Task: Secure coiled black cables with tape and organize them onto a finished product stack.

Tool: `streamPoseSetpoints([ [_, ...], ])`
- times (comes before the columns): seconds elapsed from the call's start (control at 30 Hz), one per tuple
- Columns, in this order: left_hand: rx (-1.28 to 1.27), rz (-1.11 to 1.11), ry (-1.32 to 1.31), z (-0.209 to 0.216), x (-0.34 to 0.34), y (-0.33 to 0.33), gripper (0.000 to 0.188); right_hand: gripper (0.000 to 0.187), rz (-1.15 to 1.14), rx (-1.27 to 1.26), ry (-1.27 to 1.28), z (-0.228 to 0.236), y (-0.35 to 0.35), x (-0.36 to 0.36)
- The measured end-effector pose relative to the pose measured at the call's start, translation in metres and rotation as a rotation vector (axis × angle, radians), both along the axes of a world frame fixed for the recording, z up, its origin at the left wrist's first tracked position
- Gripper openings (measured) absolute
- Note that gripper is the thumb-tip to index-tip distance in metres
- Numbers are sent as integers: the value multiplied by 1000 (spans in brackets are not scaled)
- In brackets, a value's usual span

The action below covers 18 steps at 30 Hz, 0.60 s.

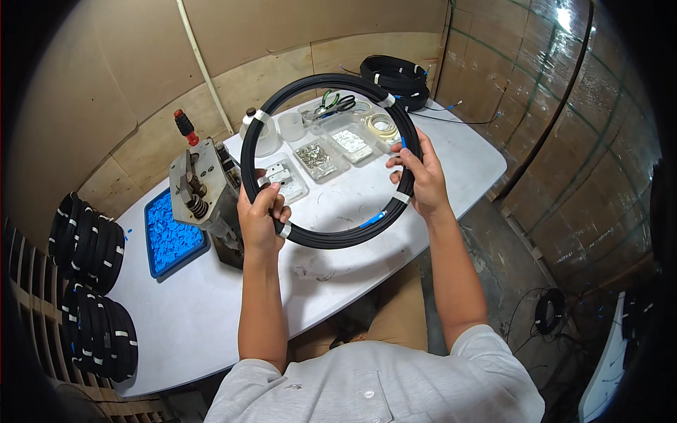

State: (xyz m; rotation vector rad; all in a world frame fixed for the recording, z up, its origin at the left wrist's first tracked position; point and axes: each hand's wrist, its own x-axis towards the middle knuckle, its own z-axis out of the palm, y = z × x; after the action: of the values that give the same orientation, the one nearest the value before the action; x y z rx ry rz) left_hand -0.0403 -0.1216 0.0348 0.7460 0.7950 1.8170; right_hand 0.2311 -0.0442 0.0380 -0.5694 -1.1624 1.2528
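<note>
Both my hands hold up a coil of black cable (326,241) over the table, tied at intervals with white bands. My left hand (262,211) grips the coil's lower left side, fingers curled round it. On the opposite side, my right hand (425,173) is closed round the coil, its thumb near a blue connector piece at the inner edge. Another blue connector (374,219) lies along the lower right of the ring. Through the ring show a tray of small metal parts (315,158), a tray of white pieces (350,142) and a small clear box (285,181).
A metal hand press (204,185) stands left on the white table (190,321), beside a tray of blue pieces (173,233). Stacked black coils sit at the left edge (99,331) and far right (395,81). Scissors (341,104) and a bottle (266,141) are behind the ring.
</note>
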Motion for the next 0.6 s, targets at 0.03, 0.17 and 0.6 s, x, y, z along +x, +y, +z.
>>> streamPoseSetpoints([
  [0.03,7,-3,27,1,-1,0,35,54,22,-56,-22,3,0,1],
  [0.17,-27,5,56,3,-10,2,35,52,-52,-44,-44,4,-14,-12],
  [0.6,-85,-77,69,-1,-18,14,36,45,-171,-169,35,0,-28,-19],
])
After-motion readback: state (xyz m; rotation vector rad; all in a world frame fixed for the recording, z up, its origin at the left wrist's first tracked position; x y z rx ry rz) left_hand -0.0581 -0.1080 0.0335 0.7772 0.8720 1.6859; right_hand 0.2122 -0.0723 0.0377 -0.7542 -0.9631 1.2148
